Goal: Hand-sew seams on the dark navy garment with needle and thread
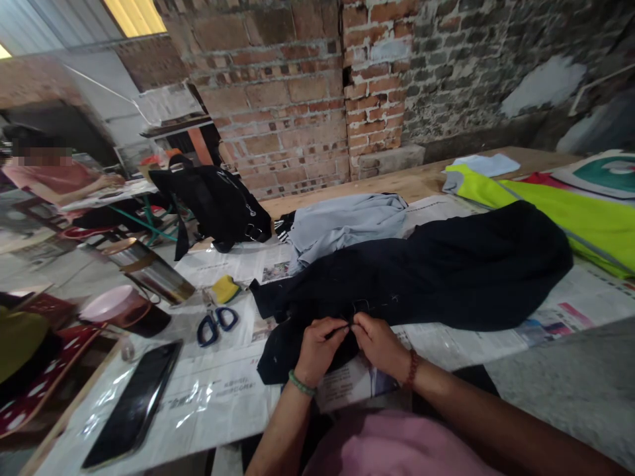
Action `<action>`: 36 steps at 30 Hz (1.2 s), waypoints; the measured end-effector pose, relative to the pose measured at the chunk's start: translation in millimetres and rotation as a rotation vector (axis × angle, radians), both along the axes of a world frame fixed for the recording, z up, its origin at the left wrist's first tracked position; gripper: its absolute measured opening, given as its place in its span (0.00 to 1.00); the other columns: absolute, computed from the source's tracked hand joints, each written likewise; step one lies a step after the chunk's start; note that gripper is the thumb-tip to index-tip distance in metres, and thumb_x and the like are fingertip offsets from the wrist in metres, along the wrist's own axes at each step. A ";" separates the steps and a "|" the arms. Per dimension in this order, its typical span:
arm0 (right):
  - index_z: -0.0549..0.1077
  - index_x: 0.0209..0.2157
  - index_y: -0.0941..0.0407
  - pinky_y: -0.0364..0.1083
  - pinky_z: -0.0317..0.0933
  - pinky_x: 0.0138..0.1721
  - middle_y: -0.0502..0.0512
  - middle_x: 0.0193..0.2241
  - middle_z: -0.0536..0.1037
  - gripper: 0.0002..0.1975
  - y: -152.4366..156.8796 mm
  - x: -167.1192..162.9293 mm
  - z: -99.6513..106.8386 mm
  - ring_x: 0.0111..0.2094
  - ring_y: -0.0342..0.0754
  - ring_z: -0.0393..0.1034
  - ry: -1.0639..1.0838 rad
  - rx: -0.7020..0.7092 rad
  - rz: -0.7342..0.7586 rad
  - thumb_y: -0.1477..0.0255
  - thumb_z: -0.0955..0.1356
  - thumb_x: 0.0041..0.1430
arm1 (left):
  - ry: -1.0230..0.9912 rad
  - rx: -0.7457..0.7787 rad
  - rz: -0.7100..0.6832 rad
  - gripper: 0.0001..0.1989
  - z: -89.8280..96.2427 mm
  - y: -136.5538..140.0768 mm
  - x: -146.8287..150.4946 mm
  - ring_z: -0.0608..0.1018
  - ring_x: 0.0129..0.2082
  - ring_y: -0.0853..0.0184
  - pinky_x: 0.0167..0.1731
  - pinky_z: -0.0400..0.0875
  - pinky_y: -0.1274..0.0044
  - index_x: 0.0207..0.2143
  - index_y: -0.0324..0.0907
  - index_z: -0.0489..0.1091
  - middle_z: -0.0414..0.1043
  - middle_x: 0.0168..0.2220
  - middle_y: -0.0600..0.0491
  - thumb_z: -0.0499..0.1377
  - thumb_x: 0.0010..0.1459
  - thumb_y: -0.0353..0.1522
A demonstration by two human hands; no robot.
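Observation:
A dark navy garment (446, 271) lies stretched across the newspaper-covered table (218, 396), with light thread marks on its near side. My left hand (321, 347), a green bracelet at its wrist, pinches the garment's near edge. Close beside it, my right hand (380, 340), with a reddish beaded bracelet, is also closed in a pinch on the cloth. The fingertips of both hands nearly meet. Whether a needle is between them is too small to tell. Blue-handled scissors (208, 330) lie left of the garment.
Left on the table are a black phone (133, 403), a lidded cup (126, 311), a steel flask (153, 268) and a yellow item (225, 289). Behind lie a black bag (213, 205) and grey clothing (347, 221). A neon-yellow garment (546, 205) and an iron (605, 173) are right. Another person (54, 178) sits far left.

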State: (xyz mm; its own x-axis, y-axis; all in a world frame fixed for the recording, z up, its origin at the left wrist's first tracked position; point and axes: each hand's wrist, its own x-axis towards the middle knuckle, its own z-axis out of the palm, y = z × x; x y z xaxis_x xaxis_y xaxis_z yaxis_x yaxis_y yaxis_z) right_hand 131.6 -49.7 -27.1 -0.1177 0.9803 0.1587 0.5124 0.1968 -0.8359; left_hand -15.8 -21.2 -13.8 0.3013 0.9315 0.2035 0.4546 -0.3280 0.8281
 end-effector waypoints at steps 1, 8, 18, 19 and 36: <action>0.65 0.30 0.56 0.40 0.53 0.24 0.48 0.18 0.68 0.09 0.1 -0.5 1.0 0.21 0.42 0.62 0.007 -0.010 -0.003 0.74 0.56 0.56 | 0.012 0.013 -0.004 0.05 0.3 -0.3 0.5 0.73 0.28 0.67 0.34 0.65 0.75 0.27 0.45 0.75 0.74 0.26 0.54 0.59 0.46 0.31; 0.67 0.34 0.55 0.44 0.56 0.34 0.54 0.30 0.72 0.10 -5.9 27.7 37.9 0.31 0.45 0.66 -0.246 0.113 0.076 0.74 0.57 0.56 | 0.023 0.065 0.062 0.09 -0.2 0.0 1.8 0.74 0.30 0.67 0.36 0.64 0.74 0.27 0.46 0.74 0.75 0.28 0.55 0.56 0.46 0.26; 0.72 0.31 0.55 0.49 0.56 0.40 0.53 0.31 0.74 0.15 42.1 61.7 34.7 0.37 0.49 0.65 -0.245 -0.028 -0.018 0.63 0.58 0.56 | 0.041 0.094 0.077 0.10 -3.7 0.1 -0.2 0.73 0.32 0.66 0.36 0.64 0.74 0.29 0.47 0.74 0.75 0.30 0.55 0.56 0.48 0.26; 0.72 0.29 0.54 0.50 0.55 0.41 0.53 0.31 0.74 0.16 43.0 60.9 30.8 0.37 0.49 0.65 -0.247 -0.052 0.023 0.61 0.58 0.56 | 0.044 0.092 0.081 0.10 -3.5 -0.1 0.0 0.73 0.31 0.66 0.36 0.64 0.75 0.29 0.48 0.74 0.75 0.29 0.55 0.56 0.47 0.26; 0.69 0.25 0.56 0.49 0.57 0.39 0.53 0.28 0.73 0.06 -24.5 68.4 24.8 0.35 0.47 0.66 -0.181 0.596 0.416 0.74 0.63 0.53 | 0.101 0.182 0.148 0.09 -5.0 -1.8 4.8 0.73 0.25 0.70 0.31 0.65 0.79 0.27 0.45 0.74 0.75 0.24 0.57 0.56 0.47 0.24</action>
